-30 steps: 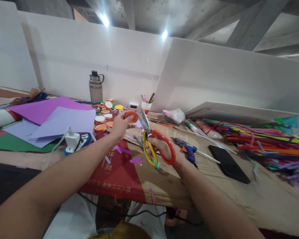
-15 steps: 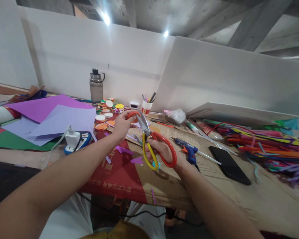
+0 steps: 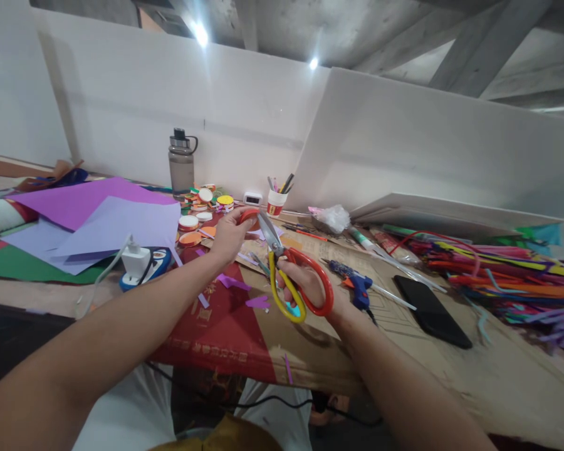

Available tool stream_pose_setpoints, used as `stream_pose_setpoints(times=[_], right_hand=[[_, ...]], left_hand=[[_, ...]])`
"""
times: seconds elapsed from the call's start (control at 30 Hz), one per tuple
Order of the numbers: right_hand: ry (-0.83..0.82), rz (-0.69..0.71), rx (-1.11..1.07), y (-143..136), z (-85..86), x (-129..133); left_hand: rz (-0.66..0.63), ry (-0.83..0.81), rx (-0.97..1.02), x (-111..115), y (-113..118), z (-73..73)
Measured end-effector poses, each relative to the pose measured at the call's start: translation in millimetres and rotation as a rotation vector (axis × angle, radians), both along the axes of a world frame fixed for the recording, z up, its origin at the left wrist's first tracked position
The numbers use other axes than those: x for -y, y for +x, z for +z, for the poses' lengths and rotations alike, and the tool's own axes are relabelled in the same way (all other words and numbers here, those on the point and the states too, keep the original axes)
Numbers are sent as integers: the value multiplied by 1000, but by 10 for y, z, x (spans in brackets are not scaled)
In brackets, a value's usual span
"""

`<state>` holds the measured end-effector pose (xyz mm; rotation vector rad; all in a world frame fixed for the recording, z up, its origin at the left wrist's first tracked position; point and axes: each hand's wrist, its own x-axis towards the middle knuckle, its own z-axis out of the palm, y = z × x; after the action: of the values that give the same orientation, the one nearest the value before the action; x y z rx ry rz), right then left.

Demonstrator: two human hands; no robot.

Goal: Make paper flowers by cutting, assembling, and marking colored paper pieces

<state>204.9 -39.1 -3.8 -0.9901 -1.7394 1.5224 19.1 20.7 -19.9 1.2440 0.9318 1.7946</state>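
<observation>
My right hand (image 3: 303, 282) is closed on large scissors (image 3: 277, 250) with one red and one yellow handle loop. The blades point up and left and are nearly together, beside an orange-red round piece (image 3: 249, 216). My left hand (image 3: 229, 237) pinches that piece between thumb and fingers. Purple paper scraps (image 3: 257, 302) lie on the red and brown cardboard (image 3: 220, 338) below my hands. White-topped round pieces (image 3: 188, 222) and a yellow-topped one (image 3: 225, 200) sit behind my left hand.
Purple sheets (image 3: 122, 225) and a white plug (image 3: 135, 260) are at left. A bottle (image 3: 182, 166) and a pen cup (image 3: 276, 203) stand behind. To the right are a blue glue gun (image 3: 357, 285), a black phone (image 3: 432, 311) and colourful pipe cleaners (image 3: 512, 275).
The scissors' blades have closed together and the yellow loop has swung right, towards the red one. My left hand still holds the orange-red piece in about the same place.
</observation>
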Motion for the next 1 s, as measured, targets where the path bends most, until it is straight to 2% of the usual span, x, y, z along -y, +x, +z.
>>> stream_pose_setpoints(times=[0.33, 0.67, 0.83, 1.0], right_hand=[[48, 13, 42, 11, 4, -17], [48, 20, -1, 61, -182, -108], [82, 30, 14, 62, -89, -46], [29, 87, -46, 46, -63, -67]], left_hand=[[-3, 13, -16, -20, -11, -19], [3, 23, -37, -6, -13, 4], [1, 40, -40, -8, -27, 3], [40, 48, -72, -35, -59, 14]])
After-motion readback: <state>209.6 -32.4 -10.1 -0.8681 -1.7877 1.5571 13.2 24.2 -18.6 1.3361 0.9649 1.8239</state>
